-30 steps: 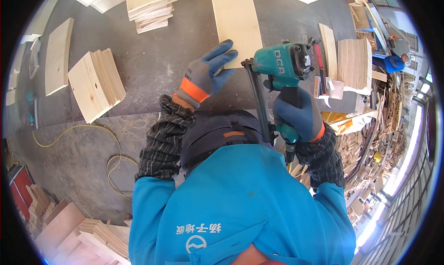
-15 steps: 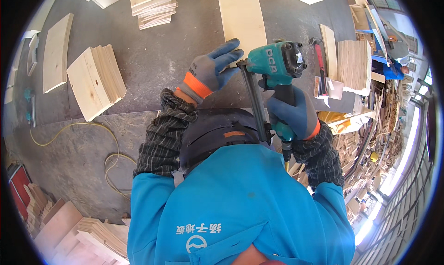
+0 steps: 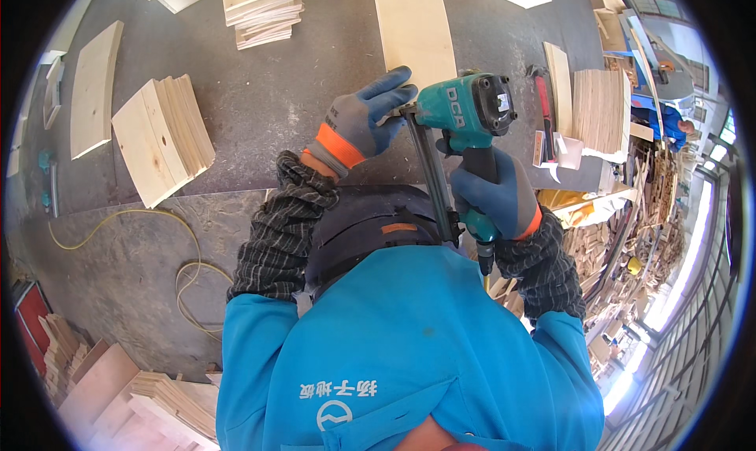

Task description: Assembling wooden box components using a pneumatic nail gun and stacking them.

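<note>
Over the worktop (image 3: 276, 96), we're likely aiming the nailer (image 3: 453, 108) our right grip (image 3: 500, 191) clamps; left grip (image 3: 364, 118) unclear, twelve-o'clock board (image 3: 415, 33) needs steadying

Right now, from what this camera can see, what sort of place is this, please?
Probably a woodworking workshop: the right hand holds what seems a teal nail gun, a stack of pale boards sits on the dark table, and wood scraps are heaped at right.
</note>
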`<state>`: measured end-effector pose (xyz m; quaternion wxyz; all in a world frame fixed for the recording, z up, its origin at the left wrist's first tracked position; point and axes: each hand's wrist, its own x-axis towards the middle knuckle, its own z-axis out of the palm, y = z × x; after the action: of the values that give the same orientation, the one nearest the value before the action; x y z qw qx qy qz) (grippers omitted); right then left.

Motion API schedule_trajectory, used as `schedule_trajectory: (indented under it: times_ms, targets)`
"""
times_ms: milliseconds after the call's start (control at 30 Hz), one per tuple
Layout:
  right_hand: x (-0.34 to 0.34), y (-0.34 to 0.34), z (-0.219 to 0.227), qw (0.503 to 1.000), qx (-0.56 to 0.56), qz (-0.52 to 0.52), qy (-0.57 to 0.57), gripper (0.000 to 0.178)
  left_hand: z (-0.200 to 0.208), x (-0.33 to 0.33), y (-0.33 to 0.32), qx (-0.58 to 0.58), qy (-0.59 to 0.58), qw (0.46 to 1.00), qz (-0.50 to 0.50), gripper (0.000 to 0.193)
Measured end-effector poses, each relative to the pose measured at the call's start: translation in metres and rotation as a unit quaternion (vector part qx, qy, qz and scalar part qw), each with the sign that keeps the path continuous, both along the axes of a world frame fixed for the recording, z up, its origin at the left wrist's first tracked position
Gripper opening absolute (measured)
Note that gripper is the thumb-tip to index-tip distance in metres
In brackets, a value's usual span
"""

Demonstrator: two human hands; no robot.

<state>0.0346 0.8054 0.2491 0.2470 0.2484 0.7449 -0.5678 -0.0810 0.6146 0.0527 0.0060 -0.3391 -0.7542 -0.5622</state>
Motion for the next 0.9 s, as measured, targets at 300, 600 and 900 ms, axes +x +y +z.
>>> schedule_trajectory:
  times_ms: [300,600,900]
  targets:
    - [0.002,0.002,-0.001,1.000,0.013,0.009,0.013,0.039,0.000,0.000,0.001,0.003,0.014,1.000,0.022,0.048]
    - [0.010,0.013,0.008,0.999,0.011,-0.035,0.022,0.048,0.001,0.001,0.001,0.009,0.007,1.000,0.027,0.041]
    - [0.011,0.018,0.000,0.999,0.011,-0.035,0.013,0.046,0.002,0.002,0.003,0.009,-0.015,1.000,0.025,0.043]
